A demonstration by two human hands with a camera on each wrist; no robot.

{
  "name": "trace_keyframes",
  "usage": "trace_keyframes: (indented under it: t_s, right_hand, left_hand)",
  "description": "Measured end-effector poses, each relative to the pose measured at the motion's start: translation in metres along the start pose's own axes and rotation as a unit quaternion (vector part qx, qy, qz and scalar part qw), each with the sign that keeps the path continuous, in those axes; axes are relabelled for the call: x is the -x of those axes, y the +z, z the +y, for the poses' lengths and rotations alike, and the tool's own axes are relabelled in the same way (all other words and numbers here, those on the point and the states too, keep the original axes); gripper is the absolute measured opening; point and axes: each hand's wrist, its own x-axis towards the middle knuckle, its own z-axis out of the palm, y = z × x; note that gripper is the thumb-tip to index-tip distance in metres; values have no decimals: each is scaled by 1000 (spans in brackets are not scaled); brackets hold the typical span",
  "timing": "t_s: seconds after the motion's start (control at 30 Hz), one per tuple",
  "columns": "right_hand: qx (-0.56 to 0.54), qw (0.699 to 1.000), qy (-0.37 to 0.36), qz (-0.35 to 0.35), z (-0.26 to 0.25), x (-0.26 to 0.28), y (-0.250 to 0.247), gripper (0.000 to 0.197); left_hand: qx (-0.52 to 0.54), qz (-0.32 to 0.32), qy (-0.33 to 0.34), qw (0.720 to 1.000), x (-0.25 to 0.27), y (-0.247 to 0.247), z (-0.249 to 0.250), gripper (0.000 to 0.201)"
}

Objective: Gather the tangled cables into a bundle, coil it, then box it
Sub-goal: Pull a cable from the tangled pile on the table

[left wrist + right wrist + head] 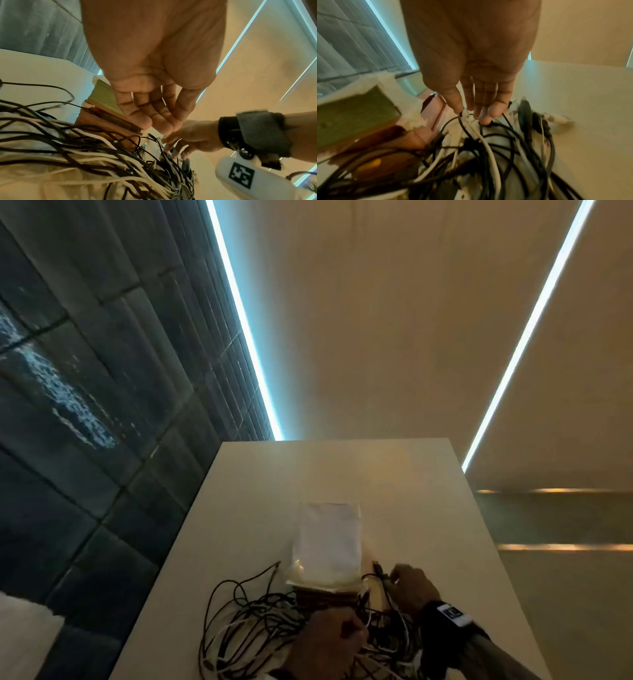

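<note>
We see the tangled cables [260, 625] — black and white strands — heaped on the pale table [428, 508] at its near edge, just in front of the open box [325, 546] and touching its wooden front. Our right hand [411, 587] pinches a few strands at the heap's right side, fingertips [485, 119] closed on black and white leads. Our left hand [325, 642] hangs over the middle of the heap — fingers relaxed, holding nothing.

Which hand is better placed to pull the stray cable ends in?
Probably the right hand: its fingers already touch the cables beside the box. The left hand hovers open over the pile, holding nothing.
</note>
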Motion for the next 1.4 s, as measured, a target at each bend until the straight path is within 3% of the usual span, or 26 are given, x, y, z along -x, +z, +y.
trace_keyframes:
  t_s: [0.1, 0.23, 0.3, 0.4, 0.5, 0.63, 0.8, 1.0, 1.1, 1.2, 1.4]
  right_hand:
    - [12, 1000, -5, -9, -5, 5, 6, 26]
    - [-112, 993, 17, 17, -2, 13, 7, 37]
    - [-180, 982, 19, 53, 0, 24, -2, 35]
    - [-288, 951, 0, 112, 0, 48, -18, 29]
    - [-402, 910, -60, 86, -12, 81, -39, 25]
    - [-459, 868, -187, 36, -37, 126, -67, 11]
    - [-516, 823, -236, 40, -57, 157, -95, 36]
    - [-497, 813, -304, 4, -63, 162, -92, 23]
    - [-476, 811, -338, -19, -71, 159, -84, 25]
    - [-470, 810, -350, -25, -72, 151, -73, 33]
    - [-502, 806, -308, -49, -59, 128, -46, 44]
  left_hand:
    - [-38, -19, 17, 999, -4, 3, 3, 19]
    - [-95, -48, 45, 993, 2, 13, 8, 24]
    - [-74, -27, 70, 994, -1, 8, 11, 25]
    - [-15, 59, 83, 995, -15, -1, 19, 24]
    - [44, 125, 110, 985, -21, -5, 35, 31]
    - [132, 125, 161, 970, -14, -1, 62, 25]
    - [250, 159, 183, 937, 6, -8, 85, 32]
    - [328, 232, 220, 889, 31, -51, 118, 43]
    - [399, 221, 220, 862, 42, -75, 137, 42]
    - [497, 170, 207, 826, 54, -101, 151, 36]
    - [591, 116, 244, 760, 86, -140, 150, 35]
